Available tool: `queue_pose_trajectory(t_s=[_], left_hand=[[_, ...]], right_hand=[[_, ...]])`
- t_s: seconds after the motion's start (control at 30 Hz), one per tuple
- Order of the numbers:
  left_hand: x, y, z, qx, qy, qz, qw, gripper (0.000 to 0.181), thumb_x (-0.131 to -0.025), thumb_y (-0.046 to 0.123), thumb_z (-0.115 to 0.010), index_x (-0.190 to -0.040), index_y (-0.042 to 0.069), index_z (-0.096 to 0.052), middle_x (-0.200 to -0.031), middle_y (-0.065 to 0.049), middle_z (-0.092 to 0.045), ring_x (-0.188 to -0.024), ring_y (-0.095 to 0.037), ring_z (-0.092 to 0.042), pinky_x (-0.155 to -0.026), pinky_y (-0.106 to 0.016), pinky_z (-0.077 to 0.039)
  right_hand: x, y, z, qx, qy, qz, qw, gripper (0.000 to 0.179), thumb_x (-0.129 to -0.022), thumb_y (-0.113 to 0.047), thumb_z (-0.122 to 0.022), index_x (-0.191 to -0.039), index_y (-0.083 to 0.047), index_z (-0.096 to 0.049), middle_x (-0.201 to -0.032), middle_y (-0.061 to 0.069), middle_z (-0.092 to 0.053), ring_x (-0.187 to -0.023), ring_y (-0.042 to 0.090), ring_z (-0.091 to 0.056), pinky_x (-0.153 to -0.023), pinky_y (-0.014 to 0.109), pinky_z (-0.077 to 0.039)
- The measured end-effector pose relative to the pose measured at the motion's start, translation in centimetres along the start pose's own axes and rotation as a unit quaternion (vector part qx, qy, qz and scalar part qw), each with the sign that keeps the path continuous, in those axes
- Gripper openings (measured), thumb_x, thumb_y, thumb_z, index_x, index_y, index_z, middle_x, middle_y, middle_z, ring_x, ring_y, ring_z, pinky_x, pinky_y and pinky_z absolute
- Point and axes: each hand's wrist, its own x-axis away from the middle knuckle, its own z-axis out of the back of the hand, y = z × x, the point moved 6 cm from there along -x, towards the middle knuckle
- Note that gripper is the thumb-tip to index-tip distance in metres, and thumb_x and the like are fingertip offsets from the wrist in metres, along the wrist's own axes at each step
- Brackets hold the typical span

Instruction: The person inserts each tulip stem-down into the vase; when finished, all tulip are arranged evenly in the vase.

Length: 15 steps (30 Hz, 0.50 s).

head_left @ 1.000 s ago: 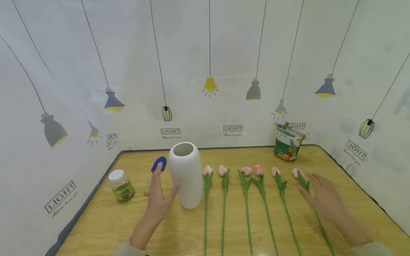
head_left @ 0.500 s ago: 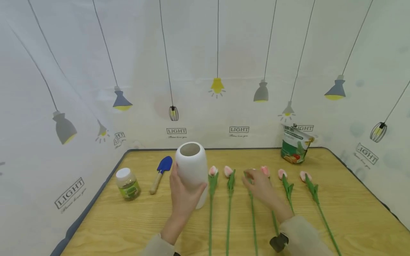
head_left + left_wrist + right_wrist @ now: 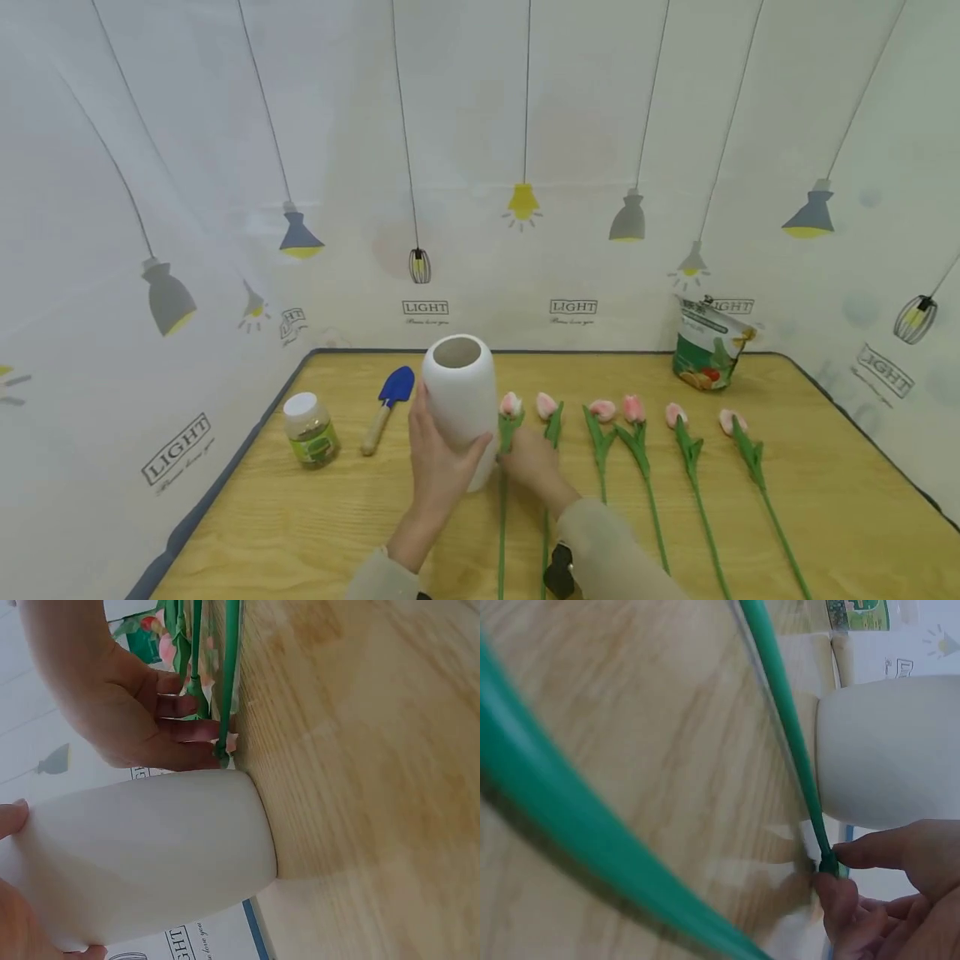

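Observation:
A tall white vase (image 3: 459, 396) stands upright on the wooden table, left of a row of pink tulips. My left hand (image 3: 441, 467) grips its side, thumb on the right and fingers on the left. Beside the vase, my right hand (image 3: 534, 468) is at the leftmost tulip (image 3: 502, 533). In the right wrist view, thumb and forefinger pinch that tulip's green stem (image 3: 791, 724) just below the leaves. The stem still lies along the table. The second tulip (image 3: 547, 406) is partly hidden behind my right hand and sleeve.
Further tulips (image 3: 633, 410) lie spread to the right. A blue trowel (image 3: 395, 387) with a wooden handle and a white-lidded jar (image 3: 312, 433) are left of the vase. A green and white pouch (image 3: 708, 346) stands at the back right, before the patterned curtain (image 3: 480, 125).
My left hand has closed round the vase. My right hand has swept left from the rightmost tulip, over the middle ones, to the leftmost tulip. The head view has turned slightly left.

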Motion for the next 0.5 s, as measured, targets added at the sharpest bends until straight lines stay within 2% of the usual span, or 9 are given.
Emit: queue_pose_trajectory(t_s=[0.1,0.2,0.37,0.43,0.5], left_hand=[[0.0,0.0,-0.3,0.005,-0.011,-0.003,0.9999,0.110,-0.059,0.021,-0.081,-0.143,0.014,-0.010,-0.136,-0.017,-0.030,-0.120,-0.035,-0.039,-0.090,-0.056,-0.039],[0.0,-0.1,-0.3,-0.002,-0.010,-0.005,0.9999,0.111,-0.059,0.022,-0.082,-0.143,0.015,-0.010,-0.136,-0.016,-0.031,-0.120,-0.035,-0.039,-0.090,-0.055,-0.039],[0.1,-0.1,-0.1,-0.011,0.000,-0.010,0.9999,0.112,-0.057,0.022,-0.083,-0.143,0.015,-0.010,-0.135,-0.017,-0.032,-0.118,-0.035,-0.040,-0.089,-0.056,-0.040],[0.1,-0.2,0.0,-0.010,0.001,-0.011,0.9999,0.112,-0.057,0.023,-0.082,-0.143,0.015,-0.011,-0.135,-0.017,-0.032,-0.118,-0.035,-0.040,-0.088,-0.056,-0.040],[0.1,-0.2,0.1,-0.013,0.001,-0.013,0.9998,0.112,-0.057,0.022,-0.082,-0.143,0.015,-0.011,-0.135,-0.017,-0.032,-0.118,-0.035,-0.040,-0.088,-0.055,-0.041]], right_hand=[[0.0,0.3,-0.2,0.015,0.027,-0.026,0.9992,0.011,-0.067,-0.012,-0.062,-0.062,-0.008,-0.054,-0.061,0.004,-0.054,-0.052,0.016,-0.047,-0.045,0.026,-0.037],[-0.1,0.7,-0.3,-0.009,0.033,-0.040,0.9986,0.017,-0.065,-0.008,-0.062,-0.057,-0.009,-0.048,-0.057,0.003,-0.051,-0.050,0.015,-0.046,-0.045,0.025,-0.036],[-0.3,1.5,-0.9,-0.076,0.022,-0.034,0.9963,0.031,-0.068,-0.007,-0.060,-0.047,-0.014,-0.037,-0.043,-0.005,-0.038,-0.038,0.007,-0.036,-0.037,0.016,-0.027],[-0.3,1.9,-1.2,-0.121,0.014,-0.036,0.9919,0.027,-0.070,-0.007,-0.059,-0.050,-0.011,-0.042,-0.041,-0.006,-0.039,-0.035,0.005,-0.037,-0.035,0.015,-0.028],[-0.5,2.2,-1.2,-0.170,0.013,-0.029,0.9849,0.016,-0.073,-0.006,-0.059,-0.060,-0.006,-0.050,-0.045,-0.003,-0.047,-0.038,0.005,-0.042,-0.036,0.016,-0.033]])
